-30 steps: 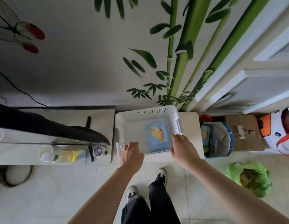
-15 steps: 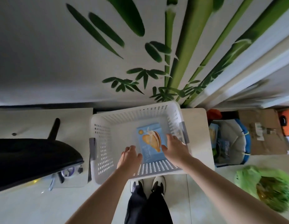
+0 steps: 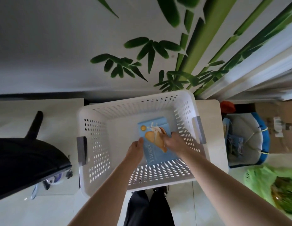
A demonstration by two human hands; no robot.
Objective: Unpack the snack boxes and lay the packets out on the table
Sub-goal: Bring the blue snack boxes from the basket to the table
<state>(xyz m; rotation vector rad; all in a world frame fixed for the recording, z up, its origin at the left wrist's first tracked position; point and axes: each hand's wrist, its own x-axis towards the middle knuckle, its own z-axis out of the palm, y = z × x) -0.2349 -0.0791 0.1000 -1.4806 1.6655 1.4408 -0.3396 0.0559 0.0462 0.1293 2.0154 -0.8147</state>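
A light blue snack box (image 3: 156, 148) with a picture of biscuits lies flat on the bottom of a white perforated basket (image 3: 94, 144) that stands on a small white table (image 3: 210, 121). Both my arms reach down into the basket. My left hand (image 3: 135, 150) touches the box's left edge with the fingers against it. My right hand (image 3: 174, 141) lies over the box's right side and covers part of the picture. The box rests on the basket floor.
A black object (image 3: 26, 162) overhangs the white surface (image 3: 39, 105) to the left of the basket. To the right, on the floor, stand a blue-rimmed bag (image 3: 246, 139), cardboard (image 3: 279, 121) and a green plastic bag (image 3: 272, 185). The wall with painted bamboo (image 3: 187, 62) is right behind.
Both hands moved from the basket's near rim down into it and onto the blue box. The view has come closer over the basket.
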